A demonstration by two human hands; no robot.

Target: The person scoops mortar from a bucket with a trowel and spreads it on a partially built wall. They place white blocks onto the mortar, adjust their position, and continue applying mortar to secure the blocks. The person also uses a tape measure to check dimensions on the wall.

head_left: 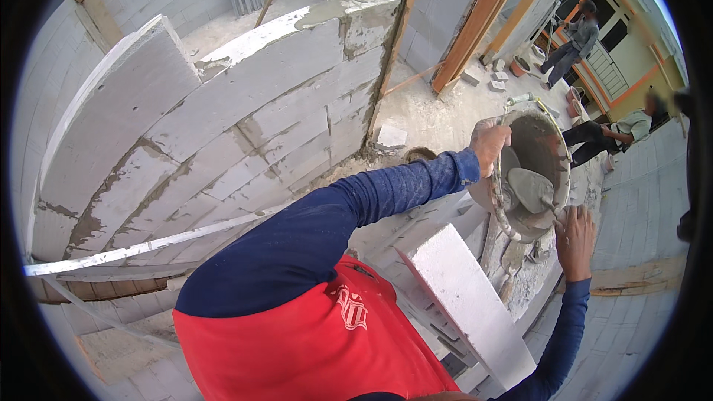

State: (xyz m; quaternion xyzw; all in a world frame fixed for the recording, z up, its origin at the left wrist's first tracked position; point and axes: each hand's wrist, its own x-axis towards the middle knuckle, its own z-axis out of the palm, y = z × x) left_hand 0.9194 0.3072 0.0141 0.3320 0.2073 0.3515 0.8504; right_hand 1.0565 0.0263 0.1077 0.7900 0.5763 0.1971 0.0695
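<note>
Right of centre in the frame, we have the mortar bucket (538, 141) tipped on its side with its mouth facing us, resting on the crusted top of a low course of blocks. It looks tipped that way so the bottom can be reached. The left hand (490, 145) comes in along a blue sleeve, and its grip is clamped tight over the near rim, which we judge is there to steady the bucket and hold it at that tilt. Just below the bucket, the right hand (575, 241) has its grip closed around the handle of a trowel (529, 189). The blade sits inside the bucket with a grey heap of mortar on it, held fairly flat, probably so the load stays put. Below the bucket, a loose white block (464, 297) leans at an angle toward lower centre, close to both hands. Across the upper left runs the grey block wall (245, 104), with a wet smear of mortar (327, 11) spread on its top course. Timber planks (475, 22) lean at upper centre. In the upper right, well apart from us, one person (572, 44) stands and another (609, 132) crouches low.
</note>
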